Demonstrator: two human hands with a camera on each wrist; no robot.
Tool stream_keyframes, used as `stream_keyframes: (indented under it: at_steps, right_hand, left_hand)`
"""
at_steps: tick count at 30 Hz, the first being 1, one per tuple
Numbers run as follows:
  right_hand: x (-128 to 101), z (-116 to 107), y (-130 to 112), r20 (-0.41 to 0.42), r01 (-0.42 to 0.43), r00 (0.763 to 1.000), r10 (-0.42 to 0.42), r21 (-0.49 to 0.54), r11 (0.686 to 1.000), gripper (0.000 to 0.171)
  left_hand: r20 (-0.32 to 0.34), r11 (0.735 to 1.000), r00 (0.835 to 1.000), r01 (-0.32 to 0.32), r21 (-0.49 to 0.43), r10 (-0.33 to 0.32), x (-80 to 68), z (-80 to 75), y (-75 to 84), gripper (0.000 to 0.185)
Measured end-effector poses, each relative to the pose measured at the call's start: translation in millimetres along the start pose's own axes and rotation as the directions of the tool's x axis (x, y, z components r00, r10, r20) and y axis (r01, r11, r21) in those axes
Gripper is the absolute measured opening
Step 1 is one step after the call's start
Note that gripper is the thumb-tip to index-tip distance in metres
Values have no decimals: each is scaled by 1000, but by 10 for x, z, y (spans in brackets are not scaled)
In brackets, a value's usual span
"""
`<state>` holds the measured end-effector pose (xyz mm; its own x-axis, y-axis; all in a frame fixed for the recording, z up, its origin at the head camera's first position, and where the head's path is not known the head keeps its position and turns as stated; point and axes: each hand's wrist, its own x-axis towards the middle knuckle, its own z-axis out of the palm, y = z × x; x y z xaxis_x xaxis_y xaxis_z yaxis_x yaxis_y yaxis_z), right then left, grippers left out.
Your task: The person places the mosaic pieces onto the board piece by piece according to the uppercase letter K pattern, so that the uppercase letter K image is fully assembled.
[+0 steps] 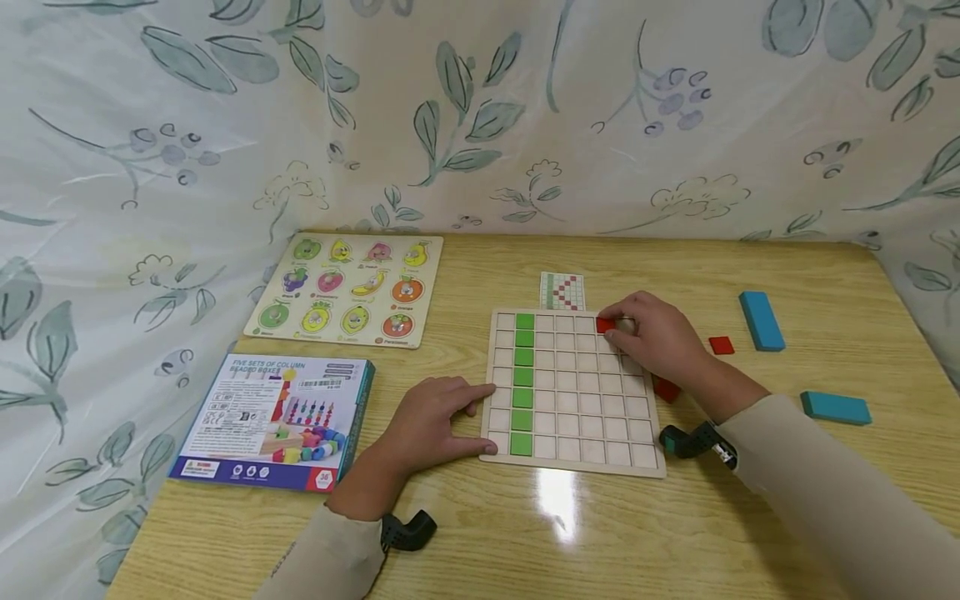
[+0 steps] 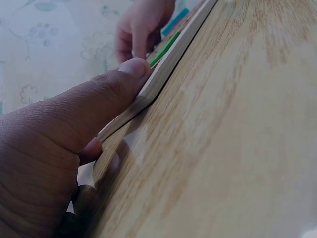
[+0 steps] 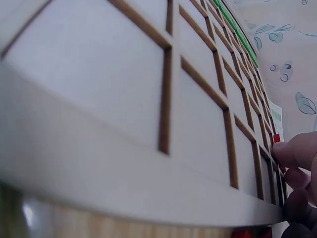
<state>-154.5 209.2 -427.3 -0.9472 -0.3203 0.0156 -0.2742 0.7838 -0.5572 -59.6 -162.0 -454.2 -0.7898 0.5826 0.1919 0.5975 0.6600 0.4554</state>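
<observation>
1. Red tile (image 1: 604,325) is sitting in the top row of the grid board (image 1: 600,417), near that row's right end, pinched at the fingertips of the right hand (image 1: 656,337).
2. Right hand is lying over the board's upper right corner, its fingers curling round the tile; in the right wrist view the fingertips (image 3: 292,151) are touching the tile (image 3: 277,139) at the far edge.
3. Left hand (image 1: 431,425) is resting flat on the table (image 1: 675,533), its fingers straight and pressing against the board's left edge; the thumb (image 2: 124,74) is lying along that edge (image 2: 163,69).
4. Green tiles (image 1: 522,383) are filling the board's second column from top to bottom.
5. Spare red tiles (image 1: 722,345) and blue blocks (image 1: 761,320) are lying on the table right of the board, a pattern card (image 1: 562,291) just behind it, and a fruit puzzle (image 1: 348,287) and toy box (image 1: 277,421) to the left.
</observation>
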Motion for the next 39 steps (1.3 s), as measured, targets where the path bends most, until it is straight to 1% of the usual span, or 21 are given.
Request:
stream_keyframes:
  at_steps: [10,14,18,22,27,34,39]
  right_hand:
    - [41,-6,-17,36,-113,993,111,54,992,32]
    - [34,-1,-6,33,-128,991,126,67,989,34]
    - [-15,10,-4,10,-121,993,121,77,990,35]
    - [-107,23,-3,-14,-110,994,112,96,989,35]
    - [-260,30,-21,-55,-66,996,72,96,993,35]
    - [-543,34,-61,-96,-23,995,30,80,997,37]
    - [-771,-1,-66,-118,-20,993,26,52,998,41]
  left_hand:
    - [4,1000,1000,1,5,-2,6,-18,10,74]
    - [8,1000,1000,7,5,-7,10,-15,10,73]
    - [10,1000,1000,12,0,-12,8,-20,15,73]
    - [15,1000,1000,17,-2,-17,8,-26,21,73]
    - [12,1000,1000,17,0,-17,7,-33,35,73]
    - [-3,1000,1000,7,5,-7,0,-17,30,73]
    - [1,1000,1000,11,5,-11,-3,-9,24,73]
